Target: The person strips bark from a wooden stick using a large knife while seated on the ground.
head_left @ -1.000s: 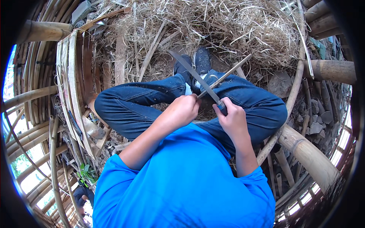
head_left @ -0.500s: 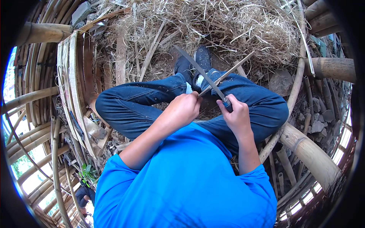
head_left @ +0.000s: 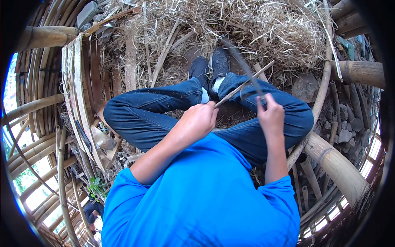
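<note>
My left hand [head_left: 200, 118] is closed around the near end of a thin bamboo strip [head_left: 235, 90], which slants up and to the right above my crossed legs. In my right hand [head_left: 270, 113] is the dark handle of a long-bladed knife [head_left: 243, 64]. The blade points up and to the left, smeared by motion, and crosses over the strip near its far end. I cannot tell whether blade and strip touch. A thin curled shaving hangs by the strip, close to the blade.
A heap of pale bamboo shavings [head_left: 284, 37] lies beyond my shoes [head_left: 220, 61]. Split boards [head_left: 76, 94] stand at my left. A thick bamboo pole [head_left: 335, 164] and broken stones [head_left: 343, 133] are at my right. Part of another person [head_left: 92, 212] shows at lower left.
My right hand has moved right and slightly up with the knife, so the blade slid along the strip toward its far end. My left hand stays almost in place.
</note>
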{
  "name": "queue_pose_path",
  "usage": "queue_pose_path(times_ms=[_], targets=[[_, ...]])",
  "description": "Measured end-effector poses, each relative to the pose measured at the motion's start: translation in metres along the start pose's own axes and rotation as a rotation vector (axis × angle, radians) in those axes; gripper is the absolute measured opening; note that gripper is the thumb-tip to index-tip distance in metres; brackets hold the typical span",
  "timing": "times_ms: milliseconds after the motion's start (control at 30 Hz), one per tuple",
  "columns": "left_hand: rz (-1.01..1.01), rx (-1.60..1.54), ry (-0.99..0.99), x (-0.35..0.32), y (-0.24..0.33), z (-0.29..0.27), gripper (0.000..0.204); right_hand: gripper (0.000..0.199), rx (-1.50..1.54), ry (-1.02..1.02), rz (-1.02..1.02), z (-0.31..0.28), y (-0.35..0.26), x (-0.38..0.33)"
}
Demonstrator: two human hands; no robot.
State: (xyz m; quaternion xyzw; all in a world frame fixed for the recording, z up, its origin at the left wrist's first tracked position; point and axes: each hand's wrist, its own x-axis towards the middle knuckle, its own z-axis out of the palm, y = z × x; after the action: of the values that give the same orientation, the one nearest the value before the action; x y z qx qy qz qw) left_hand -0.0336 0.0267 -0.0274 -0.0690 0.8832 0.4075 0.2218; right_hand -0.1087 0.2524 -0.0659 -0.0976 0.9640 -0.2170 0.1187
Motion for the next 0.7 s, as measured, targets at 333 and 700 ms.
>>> queue_pose_path(times_ms=[333, 700], targets=[[-0.101, -0.157, -0.054, 0.01, -0.016, -0.006, 0.027, 0.018, 0.377, 0.021, -0.243, 0.01, -0.05, -0.014], [-0.085, -0.075, -0.004, 0.002, 0.007, -0.013, 0.026, 0.017, 0.122, 0.093, -0.267, 0.012, -0.033, -0.001]])
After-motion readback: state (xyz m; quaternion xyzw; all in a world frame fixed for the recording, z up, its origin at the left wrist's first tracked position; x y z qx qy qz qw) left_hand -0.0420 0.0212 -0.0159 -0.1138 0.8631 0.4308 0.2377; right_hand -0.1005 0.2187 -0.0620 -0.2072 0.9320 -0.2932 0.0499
